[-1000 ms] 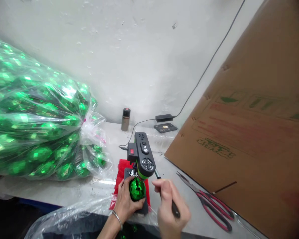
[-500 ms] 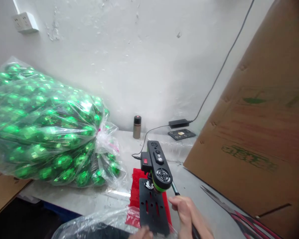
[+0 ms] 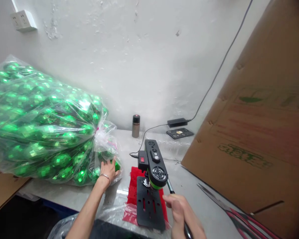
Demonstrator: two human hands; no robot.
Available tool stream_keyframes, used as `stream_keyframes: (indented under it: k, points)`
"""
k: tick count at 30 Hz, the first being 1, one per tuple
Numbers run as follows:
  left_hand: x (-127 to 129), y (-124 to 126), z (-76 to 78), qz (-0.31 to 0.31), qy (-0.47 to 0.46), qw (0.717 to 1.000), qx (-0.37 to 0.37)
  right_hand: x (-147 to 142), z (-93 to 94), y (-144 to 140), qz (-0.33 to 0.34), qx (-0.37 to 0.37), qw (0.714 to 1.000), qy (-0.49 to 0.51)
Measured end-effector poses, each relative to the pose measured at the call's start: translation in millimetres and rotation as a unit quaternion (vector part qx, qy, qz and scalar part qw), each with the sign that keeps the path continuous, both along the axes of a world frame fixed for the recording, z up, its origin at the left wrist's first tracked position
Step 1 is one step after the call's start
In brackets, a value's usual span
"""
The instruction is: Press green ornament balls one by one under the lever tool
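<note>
One second ago the left hand [image 3: 109,168] steadied a green ball on the press plate [image 3: 149,207]; now that plate is bare and the hand's spread fingers reach into the ornament bag [image 3: 45,122], while the right hand [image 3: 183,214] stays wrapped around the lever [image 3: 169,187].

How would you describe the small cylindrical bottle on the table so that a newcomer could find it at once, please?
Start at the white wall behind the table. At its foot, between the big bag of green balls and the black power adapter, stands the bottle. It is the only upright thing there: a grey-brown cylinder with a dark cap.
</note>
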State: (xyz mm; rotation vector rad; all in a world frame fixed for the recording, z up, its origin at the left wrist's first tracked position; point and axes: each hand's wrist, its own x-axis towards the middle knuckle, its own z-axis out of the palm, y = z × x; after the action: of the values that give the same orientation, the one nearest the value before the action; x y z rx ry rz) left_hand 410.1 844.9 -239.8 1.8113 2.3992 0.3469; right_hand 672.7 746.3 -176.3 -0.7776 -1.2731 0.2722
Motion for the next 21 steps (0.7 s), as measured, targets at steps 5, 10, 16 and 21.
stream_keyframes:
  k: [5, 10, 16, 21]
  points:
    - [6.3, -15.0, -5.1, -0.060, -0.092, 0.994, 0.008, 16.7, -6.3, 9.3, 0.028, 0.050, 0.995, -0.076]
    - [7.7, -11.7, -7.9, -0.035, -0.220, 0.973, 0.054, 25.5, -9.2, 15.0, 0.027, 0.074, 0.989, -0.123]
    - [10.3, -28.8, 2.1, 0.039, -0.386, 0.902, 0.189, 24.7, -7.2, 13.3, 0.035, 0.068, 0.988, -0.131]
    - [27.2, -80.8, -11.3, 0.059, -0.545, 0.793, 0.267, 21.7, 7.1, 10.7, 0.007, 0.064, 0.991, -0.121]
